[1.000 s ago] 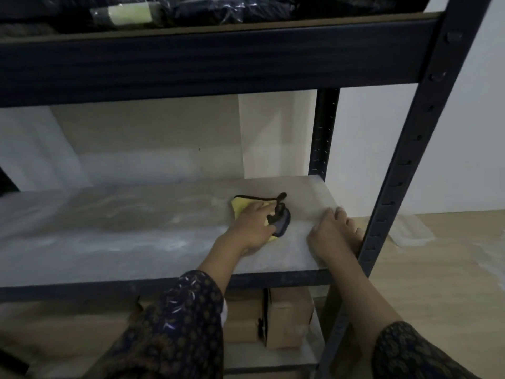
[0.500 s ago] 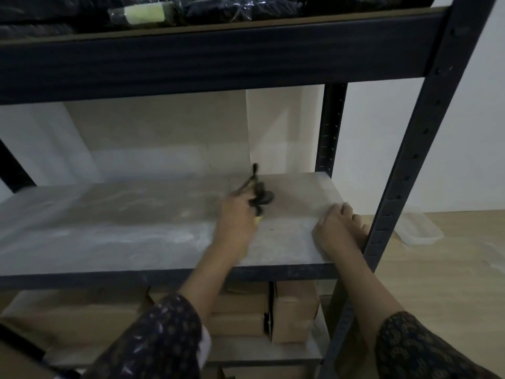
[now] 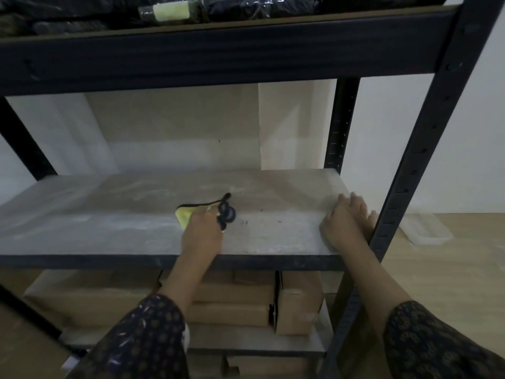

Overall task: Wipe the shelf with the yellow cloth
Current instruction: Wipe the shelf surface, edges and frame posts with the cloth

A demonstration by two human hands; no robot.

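The left hand (image 3: 203,231) is pressing down on the yellow cloth (image 3: 185,216), fingers curled over it and holding it against the grey shelf board (image 3: 109,220). The cloth is lying near the middle of the board, a little toward the near edge, with its yellow corner sticking out to the left of the hand and its dark trim and loop (image 3: 227,209) poking out on the far right side of the fingers. Pale dusty streaks are showing across the board around the cloth.

The right hand (image 3: 345,222) is resting flat and open on the near right corner of the same board, fingers spread, holding nothing, just beside the dark metal upright (image 3: 418,160) of the rack. Both forearms are reaching in from patterned dark sleeves (image 3: 147,337).

Under the board, cardboard boxes (image 3: 297,302) are sitting on the lower shelf. Above, a dark crossbeam (image 3: 218,47) is carrying the upper shelf, where dark plastic-wrapped packages (image 3: 262,6) are lying. To the right of the rack, a clear plastic container (image 3: 426,228) is lying on the wooden floor (image 3: 451,274) near the white wall.
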